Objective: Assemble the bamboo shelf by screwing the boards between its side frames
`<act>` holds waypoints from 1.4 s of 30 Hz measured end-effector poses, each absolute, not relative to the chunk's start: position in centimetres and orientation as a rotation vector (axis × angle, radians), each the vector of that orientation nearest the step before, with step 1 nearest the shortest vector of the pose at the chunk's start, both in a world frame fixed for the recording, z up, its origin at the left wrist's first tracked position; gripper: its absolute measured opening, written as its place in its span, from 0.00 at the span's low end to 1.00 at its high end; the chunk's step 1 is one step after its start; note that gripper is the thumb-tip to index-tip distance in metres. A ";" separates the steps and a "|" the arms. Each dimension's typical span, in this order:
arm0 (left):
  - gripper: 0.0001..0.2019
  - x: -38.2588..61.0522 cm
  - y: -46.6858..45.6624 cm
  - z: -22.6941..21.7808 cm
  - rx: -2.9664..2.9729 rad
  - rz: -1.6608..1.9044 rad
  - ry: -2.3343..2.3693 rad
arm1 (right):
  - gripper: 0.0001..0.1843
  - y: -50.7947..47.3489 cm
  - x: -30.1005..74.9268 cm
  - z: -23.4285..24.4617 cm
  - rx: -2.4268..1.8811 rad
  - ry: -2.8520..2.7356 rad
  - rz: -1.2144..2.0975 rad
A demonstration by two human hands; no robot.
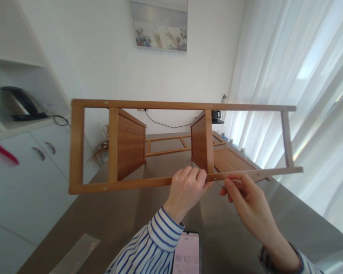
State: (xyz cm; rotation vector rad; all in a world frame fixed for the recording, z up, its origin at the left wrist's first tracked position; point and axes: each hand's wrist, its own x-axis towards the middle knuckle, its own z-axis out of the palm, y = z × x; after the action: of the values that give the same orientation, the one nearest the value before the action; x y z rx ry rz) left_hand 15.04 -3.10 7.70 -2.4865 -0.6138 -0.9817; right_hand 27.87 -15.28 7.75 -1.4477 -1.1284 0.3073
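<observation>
While left hand (185,188) is clasping rail (143,183), fingers curling pressed together, right hand (247,201) is pinching tool (219,183) between thumb and fingers, tip meeting rail right of its middle.

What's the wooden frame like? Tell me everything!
It's an orange-brown wooden frame, standing sideways over the table, with two long rails and four crosspieces. Small round holes or screws dot the rails. Two wood-grained panels reach back from the inner crosspieces. The left hand's grip is on the lower rail; the right hand's grip holds a thin metal tool against it.
</observation>
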 end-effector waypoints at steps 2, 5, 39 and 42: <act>0.13 15.0 -3.0 7.7 -2.500 -0.984 -0.582 | 0.15 -15.2 28.0 7.7 -1.401 -1.062 0.370; 0.14 15.0 -2.8 7.7 -2.513 -0.990 -0.552 | 0.15 -15.1 28.1 7.2 -1.315 -0.957 0.498; 0.16 15.0 -2.6 7.6 -2.453 -1.045 -0.509 | 0.10 -17.1 28.9 8.5 -1.619 -1.734 -0.376; 0.16 15.1 -2.6 7.5 -2.427 -1.078 -0.482 | 0.09 -16.8 28.4 8.2 -1.649 -1.534 -0.093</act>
State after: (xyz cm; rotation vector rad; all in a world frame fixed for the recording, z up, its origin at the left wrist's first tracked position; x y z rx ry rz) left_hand 15.12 -2.56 7.49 -2.4273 -0.4823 -1.0777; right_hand 28.38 -16.81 8.22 -1.6492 -1.5343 -0.0933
